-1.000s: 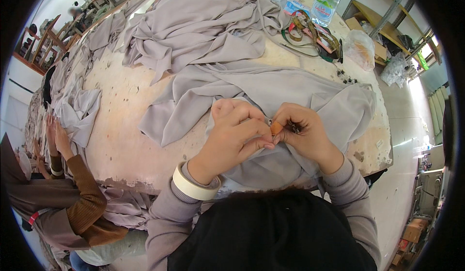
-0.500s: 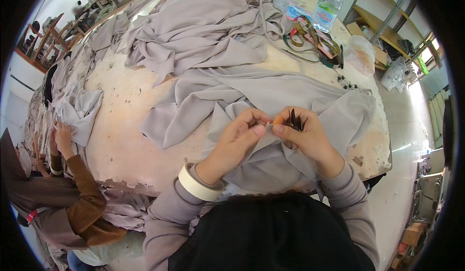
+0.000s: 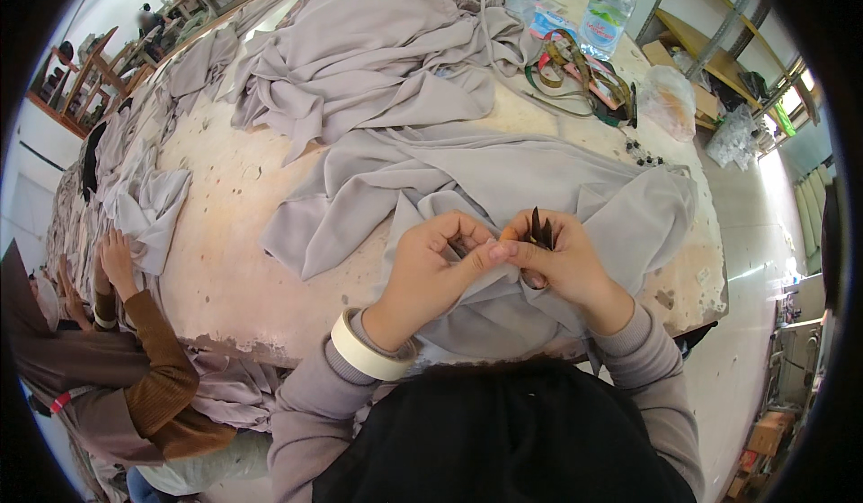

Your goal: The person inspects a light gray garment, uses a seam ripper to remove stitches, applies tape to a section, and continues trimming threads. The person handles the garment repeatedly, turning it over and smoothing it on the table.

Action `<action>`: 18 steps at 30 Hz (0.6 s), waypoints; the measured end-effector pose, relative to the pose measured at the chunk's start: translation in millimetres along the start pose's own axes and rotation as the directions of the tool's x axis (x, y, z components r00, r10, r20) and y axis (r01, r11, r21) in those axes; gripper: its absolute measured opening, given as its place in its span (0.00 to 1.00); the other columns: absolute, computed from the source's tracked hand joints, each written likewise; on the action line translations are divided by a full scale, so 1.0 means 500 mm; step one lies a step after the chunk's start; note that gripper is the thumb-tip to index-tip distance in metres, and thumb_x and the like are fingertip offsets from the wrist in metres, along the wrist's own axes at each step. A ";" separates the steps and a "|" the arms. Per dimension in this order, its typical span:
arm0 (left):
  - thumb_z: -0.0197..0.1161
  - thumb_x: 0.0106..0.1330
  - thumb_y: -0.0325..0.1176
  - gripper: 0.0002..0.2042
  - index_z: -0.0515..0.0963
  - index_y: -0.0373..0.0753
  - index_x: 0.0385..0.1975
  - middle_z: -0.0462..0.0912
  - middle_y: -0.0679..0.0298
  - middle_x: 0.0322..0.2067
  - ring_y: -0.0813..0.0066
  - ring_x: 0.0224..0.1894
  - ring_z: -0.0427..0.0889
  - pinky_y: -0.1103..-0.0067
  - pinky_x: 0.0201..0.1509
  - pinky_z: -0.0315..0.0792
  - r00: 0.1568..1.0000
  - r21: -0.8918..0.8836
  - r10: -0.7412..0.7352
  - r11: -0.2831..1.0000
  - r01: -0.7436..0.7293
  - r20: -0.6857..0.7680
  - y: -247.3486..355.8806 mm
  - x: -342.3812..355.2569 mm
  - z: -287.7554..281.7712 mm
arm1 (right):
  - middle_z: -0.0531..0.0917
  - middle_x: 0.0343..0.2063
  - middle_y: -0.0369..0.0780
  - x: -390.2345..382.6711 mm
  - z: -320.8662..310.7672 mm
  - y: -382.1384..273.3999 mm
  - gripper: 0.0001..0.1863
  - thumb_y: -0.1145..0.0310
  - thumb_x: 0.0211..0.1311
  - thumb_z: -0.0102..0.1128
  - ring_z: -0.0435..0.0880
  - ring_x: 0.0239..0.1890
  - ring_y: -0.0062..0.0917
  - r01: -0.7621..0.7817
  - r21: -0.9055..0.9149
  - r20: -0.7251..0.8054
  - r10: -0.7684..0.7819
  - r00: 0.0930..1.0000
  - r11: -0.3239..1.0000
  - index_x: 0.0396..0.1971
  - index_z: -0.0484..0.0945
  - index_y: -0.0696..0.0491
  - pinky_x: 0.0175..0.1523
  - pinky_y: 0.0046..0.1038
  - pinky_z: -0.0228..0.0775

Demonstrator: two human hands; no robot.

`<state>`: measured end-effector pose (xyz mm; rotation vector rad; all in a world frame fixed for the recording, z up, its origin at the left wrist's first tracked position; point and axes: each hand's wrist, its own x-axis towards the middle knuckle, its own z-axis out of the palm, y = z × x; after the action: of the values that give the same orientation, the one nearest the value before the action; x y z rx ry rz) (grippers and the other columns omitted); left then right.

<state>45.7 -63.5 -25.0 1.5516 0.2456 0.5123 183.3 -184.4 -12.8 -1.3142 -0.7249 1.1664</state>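
A pale, worn desk [image 3: 216, 233] fills most of the frame, its lower edge chipped. Over its upper middle spreads a big heap of grey fabric [image 3: 369, 53], deeply creased. At left, a co-worker in a brown sleeve [image 3: 148, 350] sits at the desk with hands on pale fabric. In the centre lies the loose grey cloth [image 3: 503, 161], running from mid-left to the right edge of the desk, one part gathered up at the fingers. A metal-framed shelf [image 3: 706, 49] stands in the upper right. The left hand [image 3: 427, 269] pinches the grey cloth between thumb and fingers, its thumb tip against that of the right hand [image 3: 566, 260], which is curled round dark pointed snips [image 3: 538, 229], blades upward. In the upper right of the desk stand a clear bottle [image 3: 607, 13] and, below it, a crumpled plastic bag [image 3: 667, 103] beside a looped measuring tape [image 3: 562, 49]. A cream tape roll [image 3: 360, 356] circles the left wrist. Smallest is an orange piece [image 3: 509, 234] at the right fingertips.
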 end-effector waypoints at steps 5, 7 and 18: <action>0.57 0.64 0.30 0.07 0.76 0.32 0.29 0.77 0.69 0.25 0.88 0.26 0.68 0.89 0.30 0.63 0.964 -0.382 -0.266 0.889 0.252 0.015 0.001 0.001 -0.011 | 0.72 0.14 0.29 0.000 0.001 0.006 0.12 0.63 0.55 0.65 0.63 0.12 0.09 0.000 0.111 -0.010 0.001 1.000 0.994 0.28 0.75 0.56 0.17 0.13 0.52; 0.58 0.63 0.29 0.06 0.76 0.32 0.29 0.77 0.69 0.25 0.89 0.26 0.69 0.90 0.30 0.63 0.982 -0.366 -0.190 0.914 0.176 -0.003 -0.001 0.006 -0.010 | 0.72 0.15 0.30 0.001 -0.002 0.007 0.12 0.63 0.55 0.64 0.64 0.12 0.09 0.005 0.114 -0.012 -0.003 1.000 0.993 0.29 0.75 0.56 0.17 0.14 0.53; 0.61 0.61 0.28 0.06 0.76 0.32 0.32 0.79 0.69 0.29 0.88 0.30 0.74 0.89 0.34 0.67 0.986 0.086 -0.158 0.984 0.154 0.049 -0.004 0.001 -0.003 | 0.73 0.17 0.30 0.007 0.002 -0.010 0.10 0.66 0.61 0.56 0.67 0.20 0.12 0.139 -0.457 -0.041 -0.177 0.983 0.879 0.32 0.74 0.59 0.27 0.17 0.60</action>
<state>45.9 -61.5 -27.1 1.6092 0.3466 0.3391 184.8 -180.1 -8.4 -1.6422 -1.0680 0.8300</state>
